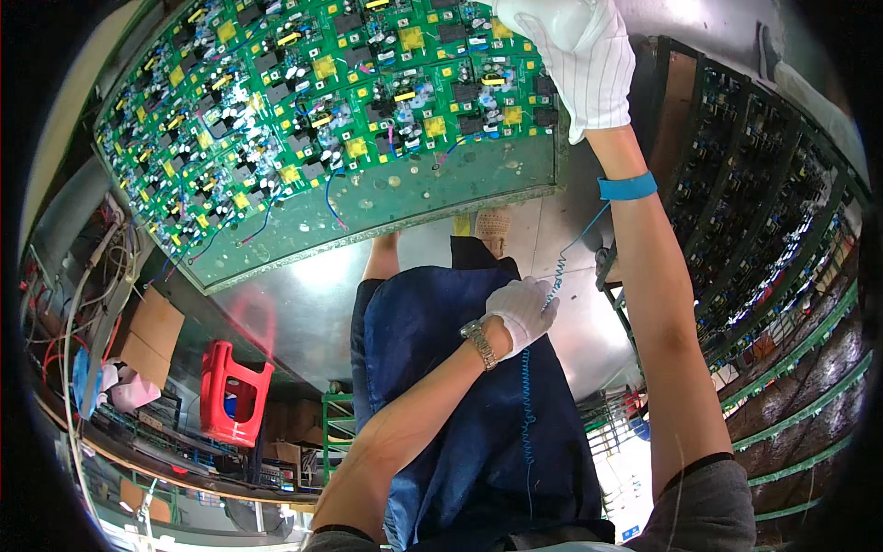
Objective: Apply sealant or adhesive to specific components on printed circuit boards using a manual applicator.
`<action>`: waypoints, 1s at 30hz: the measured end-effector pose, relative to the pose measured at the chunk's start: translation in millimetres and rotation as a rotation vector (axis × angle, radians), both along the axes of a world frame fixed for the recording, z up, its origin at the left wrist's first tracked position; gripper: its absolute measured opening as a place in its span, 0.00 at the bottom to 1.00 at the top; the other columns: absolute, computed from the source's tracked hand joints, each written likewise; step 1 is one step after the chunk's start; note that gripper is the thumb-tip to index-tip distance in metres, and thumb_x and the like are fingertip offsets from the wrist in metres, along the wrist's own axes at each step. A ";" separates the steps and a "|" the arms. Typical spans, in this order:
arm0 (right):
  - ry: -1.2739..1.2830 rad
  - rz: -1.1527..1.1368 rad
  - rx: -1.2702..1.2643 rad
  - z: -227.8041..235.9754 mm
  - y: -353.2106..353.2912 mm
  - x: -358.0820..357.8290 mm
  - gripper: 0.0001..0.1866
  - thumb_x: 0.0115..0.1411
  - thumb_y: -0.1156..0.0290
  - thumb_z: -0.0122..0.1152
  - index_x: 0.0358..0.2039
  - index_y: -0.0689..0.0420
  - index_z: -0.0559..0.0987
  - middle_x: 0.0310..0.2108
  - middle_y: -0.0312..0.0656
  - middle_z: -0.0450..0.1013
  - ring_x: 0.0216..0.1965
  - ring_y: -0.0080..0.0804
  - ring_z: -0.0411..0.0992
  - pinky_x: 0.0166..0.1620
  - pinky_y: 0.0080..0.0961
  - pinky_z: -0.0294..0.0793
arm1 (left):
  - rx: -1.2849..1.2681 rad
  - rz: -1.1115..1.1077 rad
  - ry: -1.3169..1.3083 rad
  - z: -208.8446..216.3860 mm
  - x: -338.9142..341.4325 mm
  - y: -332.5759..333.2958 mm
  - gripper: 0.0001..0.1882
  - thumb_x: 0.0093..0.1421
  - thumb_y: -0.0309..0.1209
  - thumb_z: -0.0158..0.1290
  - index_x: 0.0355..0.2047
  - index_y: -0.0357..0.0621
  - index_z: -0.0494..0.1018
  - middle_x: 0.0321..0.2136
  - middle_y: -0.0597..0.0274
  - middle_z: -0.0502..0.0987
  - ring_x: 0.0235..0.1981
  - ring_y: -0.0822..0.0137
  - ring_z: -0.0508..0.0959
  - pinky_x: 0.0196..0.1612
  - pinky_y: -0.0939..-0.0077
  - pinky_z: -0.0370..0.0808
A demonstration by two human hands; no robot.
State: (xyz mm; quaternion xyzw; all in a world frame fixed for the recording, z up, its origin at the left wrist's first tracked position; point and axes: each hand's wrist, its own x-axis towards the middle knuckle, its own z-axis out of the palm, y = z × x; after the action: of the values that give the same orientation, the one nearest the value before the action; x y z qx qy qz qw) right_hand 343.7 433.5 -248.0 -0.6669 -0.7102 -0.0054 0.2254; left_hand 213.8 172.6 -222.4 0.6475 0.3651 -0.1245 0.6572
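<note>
Circuit boards point(324, 109) stretch lengthwise leftward from the right hand point(581, 64), the nearer one, whose grip I cannot tell; the left hand point(522, 313), well apart, is curled around coiled blue cord point(527, 391).

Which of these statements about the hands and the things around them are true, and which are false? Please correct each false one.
1. The left hand holds the coiled cord. True.
2. The blue strap is around the left wrist. False: it is around the wrist of the right hand; the left wrist wears a metal watch.
3. Both hands wear white gloves. True.
4. The circuit boards have no parts on them. False: they carry many small parts, some yellow, some black.
5. The stool at the left is red. True.
</note>
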 end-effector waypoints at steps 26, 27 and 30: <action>0.028 -0.057 -0.079 21.1 -29.4 9.0 0.25 0.50 0.58 0.71 0.41 0.60 0.73 0.34 0.49 0.71 0.35 0.50 0.72 0.38 0.37 0.73 | -0.031 -0.001 -0.016 -4.8 4.4 -8.7 0.17 0.64 0.42 0.44 0.39 0.39 0.72 0.33 0.46 0.77 0.33 0.49 0.78 0.38 0.58 0.74; -0.010 -0.049 -0.076 22.2 -30.4 8.6 0.25 0.50 0.58 0.71 0.41 0.61 0.73 0.34 0.49 0.71 0.35 0.50 0.72 0.38 0.36 0.73 | -0.027 0.007 -0.022 -4.8 3.9 -8.8 0.17 0.64 0.41 0.44 0.39 0.39 0.72 0.33 0.47 0.77 0.33 0.49 0.78 0.38 0.58 0.75; 0.041 0.031 -0.049 21.4 -27.9 3.5 0.25 0.50 0.58 0.71 0.40 0.60 0.73 0.34 0.48 0.71 0.35 0.49 0.72 0.38 0.36 0.73 | 0.002 0.023 -0.027 -4.4 3.5 -11.1 0.17 0.64 0.42 0.45 0.39 0.40 0.72 0.32 0.47 0.77 0.32 0.49 0.78 0.37 0.58 0.75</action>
State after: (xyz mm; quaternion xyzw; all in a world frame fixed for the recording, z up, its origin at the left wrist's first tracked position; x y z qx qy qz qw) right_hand 347.2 405.5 -226.6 -0.6611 -0.7156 0.0295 0.2235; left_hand 217.3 161.5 -226.8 0.6458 0.3636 -0.1077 0.6627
